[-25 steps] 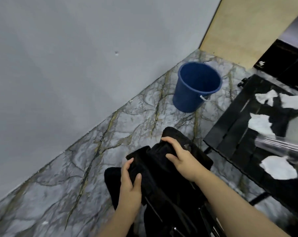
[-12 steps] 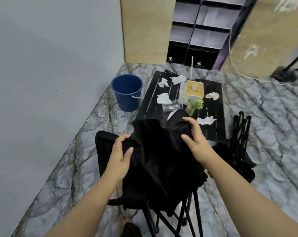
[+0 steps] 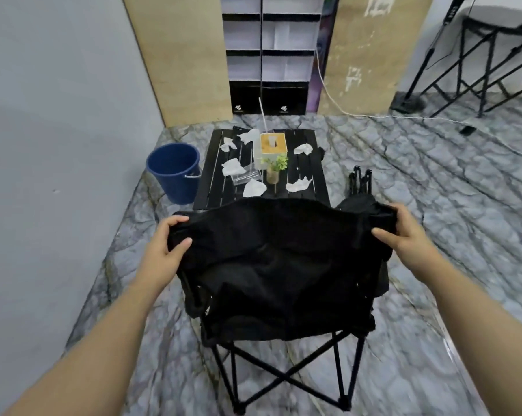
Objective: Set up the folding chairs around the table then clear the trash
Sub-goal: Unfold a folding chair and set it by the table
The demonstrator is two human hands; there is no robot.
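Left hand: the left hand (image 3: 166,246) is clamped on the left top corner of the chair's black fabric back, thumb in front, fingers curled over the edge.
Right hand: the right hand (image 3: 403,235) is clamped on the right top corner of the same fabric, pulling it wide.
Folding chair: the folding chair (image 3: 277,265) stands spread open on the marble floor (image 3: 433,205) just in front of the person, crossed black legs showing below the seat, its back facing the camera.
Second chair: a folded chair (image 3: 360,190) stands just beyond the right corner, beside the surface.
Surface: the low black slatted surface (image 3: 313,175) lies right behind the open chair.
Trash: crumpled tissues (image 3: 232,167) lie scattered across it, around a tissue box (image 3: 272,145), a small potted plant (image 3: 273,169) and a clear plastic container (image 3: 246,177).
Bucket: a blue bucket (image 3: 174,172) stands on the floor just left of the surface, near the wall.
Far: a black-and-white shelf unit (image 3: 268,49) stands against the back.
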